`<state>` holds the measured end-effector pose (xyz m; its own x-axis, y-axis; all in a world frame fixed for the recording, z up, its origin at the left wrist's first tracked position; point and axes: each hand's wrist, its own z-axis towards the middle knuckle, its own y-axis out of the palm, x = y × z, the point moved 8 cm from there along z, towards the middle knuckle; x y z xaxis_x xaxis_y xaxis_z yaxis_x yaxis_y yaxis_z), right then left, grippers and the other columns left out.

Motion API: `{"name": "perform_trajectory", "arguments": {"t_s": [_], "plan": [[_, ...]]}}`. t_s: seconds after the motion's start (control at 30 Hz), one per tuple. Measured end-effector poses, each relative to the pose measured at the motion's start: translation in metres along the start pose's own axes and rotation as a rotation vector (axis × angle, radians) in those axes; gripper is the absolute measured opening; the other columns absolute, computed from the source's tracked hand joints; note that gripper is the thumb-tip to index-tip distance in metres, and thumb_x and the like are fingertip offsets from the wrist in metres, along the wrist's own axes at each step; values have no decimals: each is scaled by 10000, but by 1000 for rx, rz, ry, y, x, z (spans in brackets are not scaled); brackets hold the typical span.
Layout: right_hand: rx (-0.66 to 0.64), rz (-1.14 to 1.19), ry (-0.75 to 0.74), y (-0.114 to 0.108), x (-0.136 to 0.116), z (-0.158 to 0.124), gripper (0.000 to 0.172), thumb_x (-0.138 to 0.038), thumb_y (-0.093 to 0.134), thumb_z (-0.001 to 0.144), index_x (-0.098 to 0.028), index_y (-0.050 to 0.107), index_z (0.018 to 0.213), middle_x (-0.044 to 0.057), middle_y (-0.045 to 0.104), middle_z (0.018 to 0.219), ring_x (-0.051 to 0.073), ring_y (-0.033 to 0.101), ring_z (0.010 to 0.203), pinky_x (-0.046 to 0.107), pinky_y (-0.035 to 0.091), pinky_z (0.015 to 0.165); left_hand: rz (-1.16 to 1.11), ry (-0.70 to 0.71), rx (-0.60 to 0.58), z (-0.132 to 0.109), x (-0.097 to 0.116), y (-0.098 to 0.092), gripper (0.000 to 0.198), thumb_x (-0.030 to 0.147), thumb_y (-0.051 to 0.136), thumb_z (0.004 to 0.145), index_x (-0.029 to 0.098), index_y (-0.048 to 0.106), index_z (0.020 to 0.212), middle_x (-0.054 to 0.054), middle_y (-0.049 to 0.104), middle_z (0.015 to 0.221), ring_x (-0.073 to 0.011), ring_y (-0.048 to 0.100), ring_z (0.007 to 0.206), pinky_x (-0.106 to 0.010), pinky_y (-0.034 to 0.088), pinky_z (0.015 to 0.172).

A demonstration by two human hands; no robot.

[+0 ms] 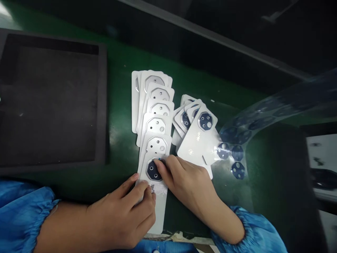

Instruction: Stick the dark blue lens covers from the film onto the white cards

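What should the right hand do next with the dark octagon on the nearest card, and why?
Probably press it flat: the right hand touches the edge of the dark octagon, and the left hand pins that white card.

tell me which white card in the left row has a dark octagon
The bottom white card, touched by the left hand and right hand: it carries a dark octagonal piece; cards above show pale octagons.

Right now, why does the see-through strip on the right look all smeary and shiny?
In the head view, the clear strip is blurry and catches pale glare, so it looks smeary. In the same view, the cards in the middle are sharp and brightly lit, while the tray on the left and the top of the picture are dim.
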<state>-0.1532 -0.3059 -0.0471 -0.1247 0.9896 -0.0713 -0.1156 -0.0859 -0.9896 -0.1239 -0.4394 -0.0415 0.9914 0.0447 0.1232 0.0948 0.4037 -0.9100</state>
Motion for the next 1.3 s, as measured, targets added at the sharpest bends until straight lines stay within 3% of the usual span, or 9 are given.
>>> {"name": "perform_trajectory", "arguments": {"t_s": [0.27,0.53,0.67,0.77,0.87,0.93,1.07,1.17,1.3], "plan": [[-55,-7,280,4,19,-5,739,-902,388,849,-181,531,778,41,543,499,153,491,354,252,198,382,-7,-6,35,-4,2,0,206,214,644,948,83,724,1085,-118,706,1076,-300,658,1061,-509,560,1007],[-54,560,362,1,26,-14,409,-587,434,1040,-223,468,856,-24,577,587,136,544,469,229,334,454,-41,-90,166,-5,-2,-2,192,151,617,922,127,718,1084,-120,689,1054,-309,648,1114,-561,480,1105],[372,887,555,-34,77,-21,282,-471,538,1012,-224,524,877,-58,531,592,116,524,518,219,423,502,-11,-165,224,-4,-13,-6,390,339,552,990,175,648,1331,-187,583,1414,-416,448,1422,-654,254,1210],[682,831,750,-42,124,-25,257,-456,570,989,-206,586,934,-19,628,665,148,617,608,260,511,575,-3,-160,100,-1,-16,2,442,447,488,1026,174,643,1337,-157,556,1483,-363,459,1431,-587,166,1261],[686,551,620,-45,141,-5,258,-416,579,972,-186,666,1046,124,723,1050,245,706,979,381,596,810,-42,-115,113,-2,-11,0,370,391,451,1050,188,703,1230,-107,644,1390,-297,557,1342,-519,186,1273],[736,306,507,-59,145,-4,309,-397,568,978,-186,669,1178,179,646,1291,293,625,1229,449,567,964,-80,-94,162,-4,-8,-3,327,338,462,1050,185,731,1154,-86,708,1274,-267,618,1248,-489,222,1267],[968,247,474,-105,178,-47,494,-345,547,1023,-171,454,1475,151,703,1196,247,687,1144,442,565,996,-136,-84,215,-5,-4,-6,299,245,454,1043,174,743,1076,-54,752,1081,-212,665,1099,-448,277,1251],[619,302,479,-96,209,-62,440,-378,603,1005,-174,573,1394,114,773,1053,260,738,1040,462,575,988,-87,-46,230,-3,-2,-7,278,282,481,1034,179,730,1104,-65,730,1194,-229,619,1226,-440,280,1250],[236,154,287,-41,214,-75,386,-399,548,1026,-197,689,1322,149,527,1542,341,418,1487,559,388,1200,3,-70,133,-3,-7,-1,337,364,467,1043,210,710,1218,-60,650,1390,-245,548,1349,-426,226,1266]]}}
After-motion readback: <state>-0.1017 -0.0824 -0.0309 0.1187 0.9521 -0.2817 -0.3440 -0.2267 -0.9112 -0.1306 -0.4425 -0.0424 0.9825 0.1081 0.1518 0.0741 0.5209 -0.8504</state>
